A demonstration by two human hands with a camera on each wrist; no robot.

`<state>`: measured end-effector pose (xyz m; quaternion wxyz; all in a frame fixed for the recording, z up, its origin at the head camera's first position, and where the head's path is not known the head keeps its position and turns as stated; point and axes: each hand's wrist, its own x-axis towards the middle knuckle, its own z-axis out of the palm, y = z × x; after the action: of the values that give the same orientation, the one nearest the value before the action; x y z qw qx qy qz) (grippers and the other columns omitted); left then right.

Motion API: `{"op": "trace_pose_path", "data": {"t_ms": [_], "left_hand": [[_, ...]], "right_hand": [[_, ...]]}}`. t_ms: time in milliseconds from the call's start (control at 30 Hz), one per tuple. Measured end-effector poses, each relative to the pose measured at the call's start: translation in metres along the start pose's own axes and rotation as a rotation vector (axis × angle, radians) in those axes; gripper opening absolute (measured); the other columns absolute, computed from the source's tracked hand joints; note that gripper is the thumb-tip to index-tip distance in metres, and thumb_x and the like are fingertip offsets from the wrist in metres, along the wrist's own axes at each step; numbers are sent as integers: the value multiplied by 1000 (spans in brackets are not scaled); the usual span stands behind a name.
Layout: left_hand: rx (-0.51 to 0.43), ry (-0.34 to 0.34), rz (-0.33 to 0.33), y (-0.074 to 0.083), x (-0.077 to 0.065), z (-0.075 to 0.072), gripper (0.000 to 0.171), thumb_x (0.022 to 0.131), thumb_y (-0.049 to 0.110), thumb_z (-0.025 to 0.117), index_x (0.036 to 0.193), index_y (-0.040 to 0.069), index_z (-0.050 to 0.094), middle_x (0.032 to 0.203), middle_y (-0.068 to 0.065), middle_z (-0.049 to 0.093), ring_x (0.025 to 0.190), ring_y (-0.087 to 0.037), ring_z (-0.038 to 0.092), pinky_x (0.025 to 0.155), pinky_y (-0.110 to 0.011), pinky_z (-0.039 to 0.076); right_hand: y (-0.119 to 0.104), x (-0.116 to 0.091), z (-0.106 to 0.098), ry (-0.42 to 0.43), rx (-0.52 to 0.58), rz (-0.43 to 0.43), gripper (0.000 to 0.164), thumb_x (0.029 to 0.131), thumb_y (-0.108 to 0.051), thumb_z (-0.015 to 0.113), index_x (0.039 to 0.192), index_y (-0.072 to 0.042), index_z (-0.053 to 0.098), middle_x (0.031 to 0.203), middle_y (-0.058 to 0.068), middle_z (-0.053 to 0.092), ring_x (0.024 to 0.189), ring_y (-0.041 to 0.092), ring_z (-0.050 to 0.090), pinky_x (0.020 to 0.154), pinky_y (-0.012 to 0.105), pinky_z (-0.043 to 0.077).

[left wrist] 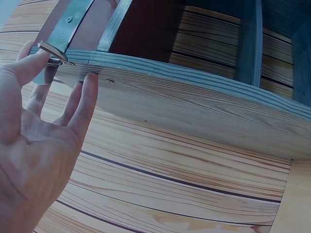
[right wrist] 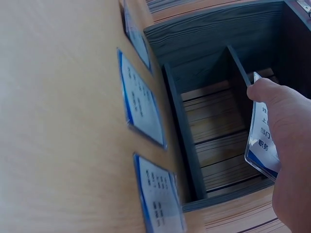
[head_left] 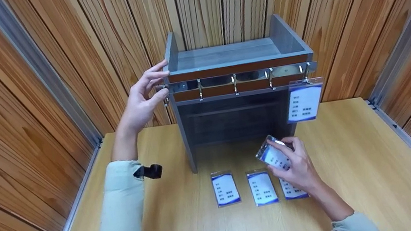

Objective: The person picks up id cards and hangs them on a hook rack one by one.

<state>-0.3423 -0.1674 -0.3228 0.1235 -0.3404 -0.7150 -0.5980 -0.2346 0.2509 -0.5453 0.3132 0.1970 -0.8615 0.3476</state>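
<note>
My right hand (head_left: 296, 167) pinches a clear-sleeved ID badge (head_left: 273, 157) with a white and blue card, tilted, above the table in front of the shelf. Printed lines show on the held badge in the right wrist view. At the upper left of the grey wooden shelf (head_left: 225, 54), my left hand (head_left: 140, 102) rests with fairly straight fingers against the side panel. Its thumb lies at the left end of the metal hook rail (head_left: 216, 81), beside the end hook (left wrist: 54, 51). Another ID badge (head_left: 304, 102) hangs from the rightmost hook.
Three more badges lie in a row on the wooden table (head_left: 177, 225): a left badge (head_left: 225, 190), a middle badge (head_left: 263, 188) and a right badge (head_left: 291, 190) partly covered by my right hand. Wood-plank walls (head_left: 221, 3) enclose the back and sides.
</note>
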Motion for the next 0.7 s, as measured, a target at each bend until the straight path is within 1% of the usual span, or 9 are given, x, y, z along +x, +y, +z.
{"op": "trace_pose_path", "data": {"t_ms": [133, 200, 300, 400, 600, 700], "left_hand": [[6, 0, -2, 0, 1, -1, 35, 112, 1, 60, 147, 0, 62, 181, -10, 45, 167, -29, 43, 135, -60, 34], [0, 1, -2, 0, 2, -1, 35, 111, 1, 60, 147, 1, 62, 181, -9, 45, 166, -28, 44, 134, -57, 36], [-9, 4, -3, 1, 1, 0, 35, 111, 0, 61, 146, 0, 63, 181, -9, 46, 167, -28, 44, 133, -57, 37], [-20, 5, -6, 2, 0, 0, 35, 111, 0, 61, 146, 0, 63, 181, -10, 45, 167, -29, 44, 133, -59, 36], [-14, 4, -4, 1, 0, 0, 36, 111, 0, 61, 147, 0, 62, 181, -10, 45, 168, -30, 42, 135, -64, 33], [-13, 5, -5, 0, 0, 1, 36, 111, 1, 60, 147, -1, 61, 181, -9, 45, 169, -29, 41, 137, -65, 32]], "right_hand": [[-5, 5, 1, 12, 23, 10, 78, 79, -1, 97, 152, -12, 70, 139, 26, 55, 127, 18, 52, 98, 11, 46], [-6, 7, 2, 31, 39, -5, 78, 78, -1, 97, 151, -10, 69, 137, 26, 55, 126, 14, 52, 98, 9, 45], [-10, 12, 4, 64, 56, -28, 79, 78, -1, 97, 151, -8, 69, 133, 25, 55, 124, 11, 52, 96, 6, 45], [-14, 15, 6, 100, 70, -35, 80, 77, -1, 97, 151, -8, 69, 132, 24, 56, 120, 12, 55, 93, 5, 45], [-24, 24, 8, 158, 78, -38, 81, 76, -2, 99, 150, -6, 68, 132, 23, 56, 113, 19, 61, 88, 4, 47], [-28, 29, 7, 188, 84, -48, 80, 76, -2, 99, 150, -5, 67, 131, 22, 56, 115, 17, 59, 89, 5, 47]]}}
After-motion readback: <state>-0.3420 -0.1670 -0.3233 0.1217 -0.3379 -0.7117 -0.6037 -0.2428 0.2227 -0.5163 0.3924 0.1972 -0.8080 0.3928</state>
